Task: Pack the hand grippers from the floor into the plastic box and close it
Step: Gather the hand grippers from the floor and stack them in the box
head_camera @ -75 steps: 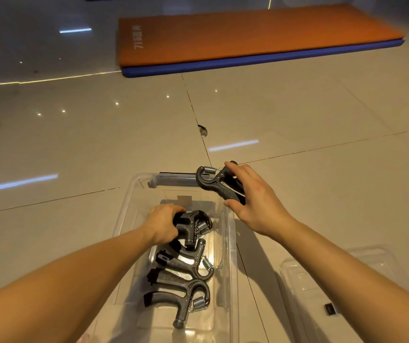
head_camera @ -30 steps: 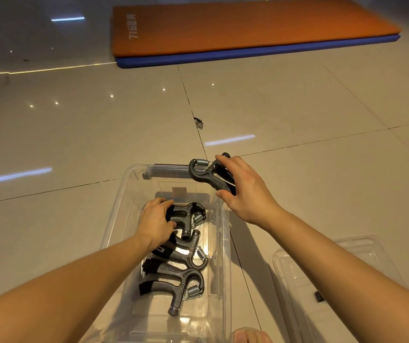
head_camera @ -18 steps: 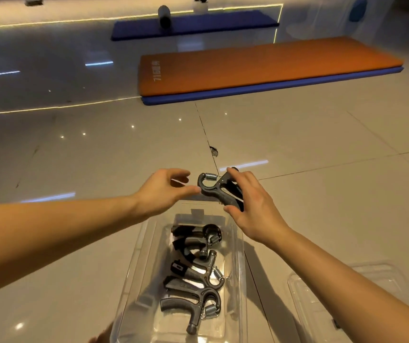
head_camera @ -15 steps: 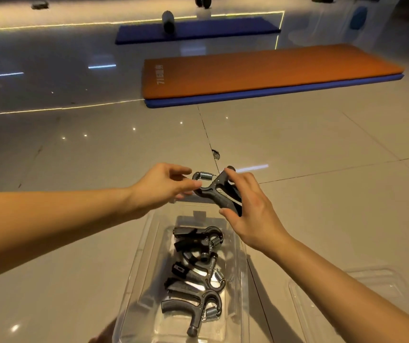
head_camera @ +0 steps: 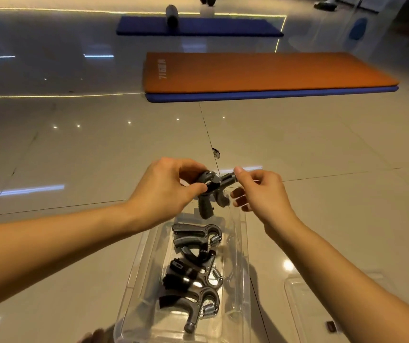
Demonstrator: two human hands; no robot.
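Note:
A clear plastic box (head_camera: pixel 245 246) stands open on the tiled floor in front of me. Three dark grey hand grippers lie in it in a row: one at the far end (head_camera: pixel 193 237), one in the middle (head_camera: pixel 189 271), one nearest me (head_camera: pixel 194 303). Another hand gripper (head_camera: pixel 207 209) hangs in the air over the box's far end, handles pointing down. My left hand (head_camera: pixel 163 191) grips its spring end. My right hand (head_camera: pixel 262 194) pinches the knob end with thumb and forefinger, its other fingers loosely curled.
The box's clear lid (head_camera: pixel 304 305) lies on the floor to the right. An orange mat (head_camera: pixel 267 73) on a blue one lies farther off, with a blue mat (head_camera: pixel 198 26) and a dark roller (head_camera: pixel 172 11) beyond. A chipped tile joint (head_camera: pixel 215 152) is just ahead.
My left hand has left the grippers in the box and taken hold of the raised gripper's spring end. My right hand has shifted from its handles to the knob end, and the gripper has turned handles-down.

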